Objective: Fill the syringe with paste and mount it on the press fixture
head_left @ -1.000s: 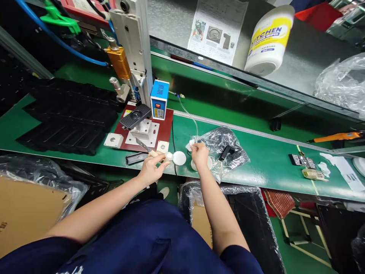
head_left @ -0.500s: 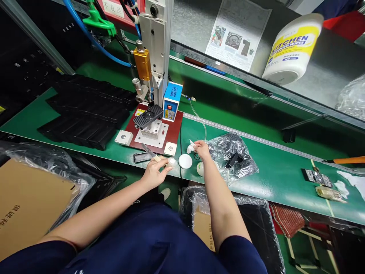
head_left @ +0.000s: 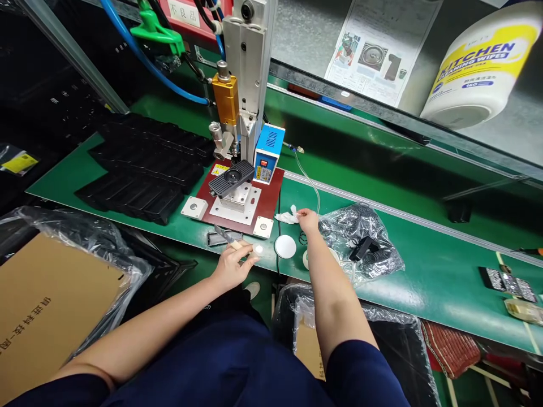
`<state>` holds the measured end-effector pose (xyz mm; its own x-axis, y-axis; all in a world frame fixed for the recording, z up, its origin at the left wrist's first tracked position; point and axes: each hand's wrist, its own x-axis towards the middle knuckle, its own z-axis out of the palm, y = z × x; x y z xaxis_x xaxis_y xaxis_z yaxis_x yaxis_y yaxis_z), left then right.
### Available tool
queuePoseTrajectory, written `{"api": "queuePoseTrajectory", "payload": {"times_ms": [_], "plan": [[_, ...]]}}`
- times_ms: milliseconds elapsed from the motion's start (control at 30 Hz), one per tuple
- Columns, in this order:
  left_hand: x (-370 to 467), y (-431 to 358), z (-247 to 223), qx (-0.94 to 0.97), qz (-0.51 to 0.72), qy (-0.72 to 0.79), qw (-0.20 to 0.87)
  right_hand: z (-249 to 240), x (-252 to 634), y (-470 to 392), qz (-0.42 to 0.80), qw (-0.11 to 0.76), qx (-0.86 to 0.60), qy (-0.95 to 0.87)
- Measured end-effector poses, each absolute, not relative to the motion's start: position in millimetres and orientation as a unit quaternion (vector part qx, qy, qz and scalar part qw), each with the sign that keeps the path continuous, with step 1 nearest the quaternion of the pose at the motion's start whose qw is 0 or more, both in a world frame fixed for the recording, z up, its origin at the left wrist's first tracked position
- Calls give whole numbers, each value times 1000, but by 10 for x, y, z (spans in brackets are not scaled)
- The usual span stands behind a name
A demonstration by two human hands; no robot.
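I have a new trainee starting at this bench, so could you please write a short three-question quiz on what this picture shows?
1. True or false: the left hand holds a small blade tool.
2. What does the right hand touch: A) the wipes tub, B) the crumpled white cloth, C) the cardboard box?
3. Fill in: the white round disc lies on the green ____.

Key
1. True.
2. B; its fingertips are at the cloth, left of the clear plastic bag.
3. Bench, between the two hands.
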<state>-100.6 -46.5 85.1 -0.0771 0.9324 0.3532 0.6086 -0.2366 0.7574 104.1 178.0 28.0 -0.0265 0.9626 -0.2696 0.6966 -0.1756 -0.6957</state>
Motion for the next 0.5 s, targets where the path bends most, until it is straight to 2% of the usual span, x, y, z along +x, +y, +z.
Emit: {"api": "queuePoseTrajectory", "payload": {"times_ms": [100,233,400,500], "plan": [[-990,-447,834,654,440,587,184,305,880,1683,354,123,-656,-655],[-971,-413,823,654,440,585,188,473,748,1551,353,94,-635,-681],[-938,-375,834,665,440,573,188,823,925,1356,352,156,-643,-662],[-936,-362,832,667,449,567,180,856,1044,966,379,210,-676,-596]]}}
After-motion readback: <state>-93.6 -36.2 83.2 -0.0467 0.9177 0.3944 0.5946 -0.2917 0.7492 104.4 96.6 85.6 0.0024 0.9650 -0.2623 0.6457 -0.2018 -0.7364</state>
